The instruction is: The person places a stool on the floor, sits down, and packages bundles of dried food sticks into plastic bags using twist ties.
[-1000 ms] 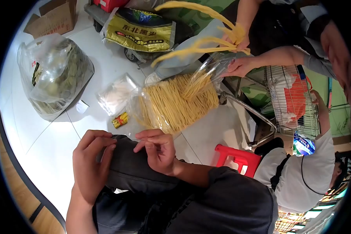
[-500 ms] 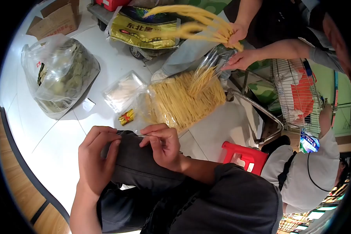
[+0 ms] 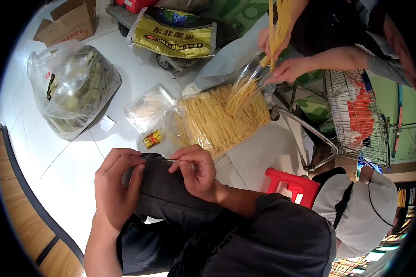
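My left hand [image 3: 117, 184] is raised over my dark-trousered knee [image 3: 171, 194], thumb and fingertips pinched together. Facing it across a small gap, my right hand [image 3: 196, 173] also pinches with thumb and forefinger. A very thin line shows at the right fingertips; what either hand grips is too small to name. Just beyond my hands lies a clear bag of long yellow strips [image 3: 224, 120] on the floor. Beside it are a small red-and-yellow packet [image 3: 152, 138] and a clear plastic pack with pale contents [image 3: 148, 107].
Opposite me, a person's hands [image 3: 289, 69] hold yellow strips [image 3: 278, 30] at a clear bag. A bag of leaves [image 3: 78, 92], a cardboard box [image 3: 67, 23], a gold sack [image 3: 173, 34], a red stool [image 3: 291, 187] and a wire cart [image 3: 356, 117] surround the area. Another person sits right.
The other person's strips swing from stretching leftward to nearly upright, over the clear bag. At right, the seated person's phone and arm have shifted. My hands stay almost still.
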